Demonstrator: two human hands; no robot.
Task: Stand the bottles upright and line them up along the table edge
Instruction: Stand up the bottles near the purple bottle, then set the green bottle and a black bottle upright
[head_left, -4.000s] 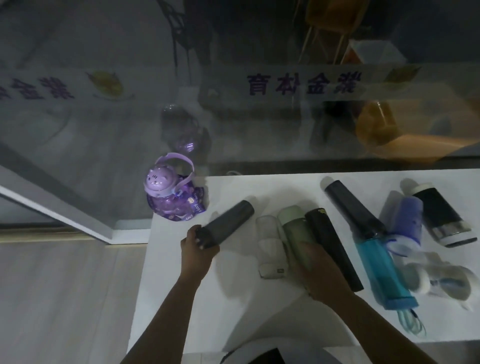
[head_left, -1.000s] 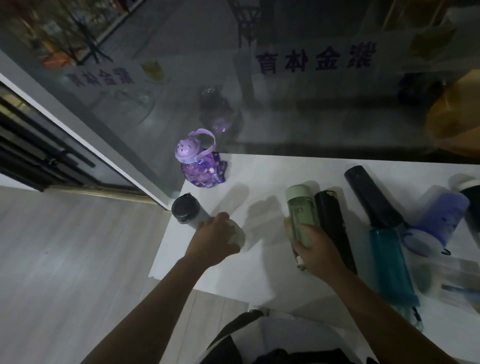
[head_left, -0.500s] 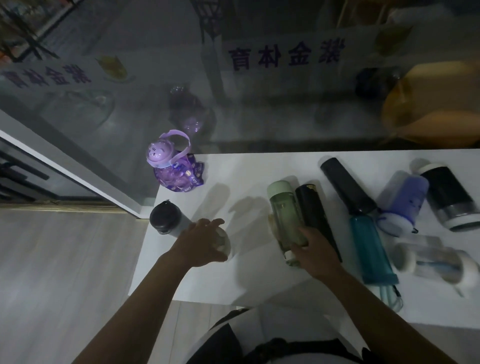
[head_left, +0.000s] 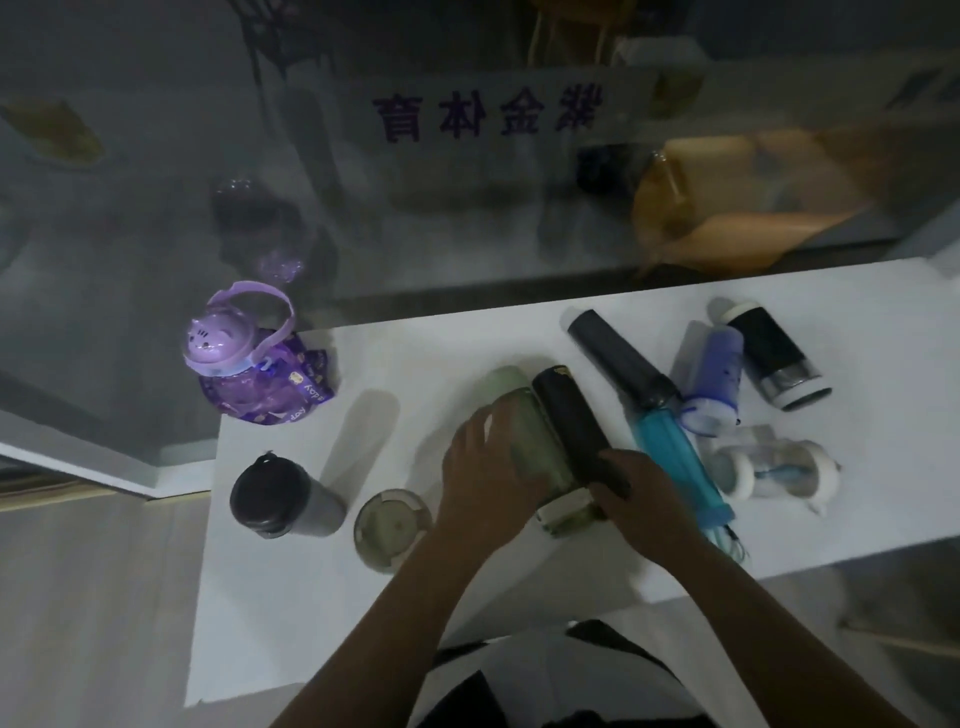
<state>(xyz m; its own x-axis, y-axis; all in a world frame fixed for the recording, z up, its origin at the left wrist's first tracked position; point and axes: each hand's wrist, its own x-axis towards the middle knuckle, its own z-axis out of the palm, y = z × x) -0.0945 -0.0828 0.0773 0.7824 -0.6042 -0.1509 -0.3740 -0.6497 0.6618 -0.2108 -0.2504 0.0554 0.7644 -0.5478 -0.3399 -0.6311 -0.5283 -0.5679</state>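
Leaving the clear bottle (head_left: 393, 525) standing beside it, my left grip (head_left: 488, 467) has joined my right grip (head_left: 641, 501); both curl round the lying green bottle (head_left: 543, 441), next up.

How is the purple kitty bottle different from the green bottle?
The purple kitty bottle stands upright; the green bottle lies on its side. Purple is squat with a loop handle; green is slim. The left hand lies over only the green one. Both are on the table.

Your left hand (head_left: 488, 467) lets go of the clear bottle (head_left: 392, 527), now standing upright beside the grey flask (head_left: 283, 493), swings right, settles on the green bottle (head_left: 535, 441)
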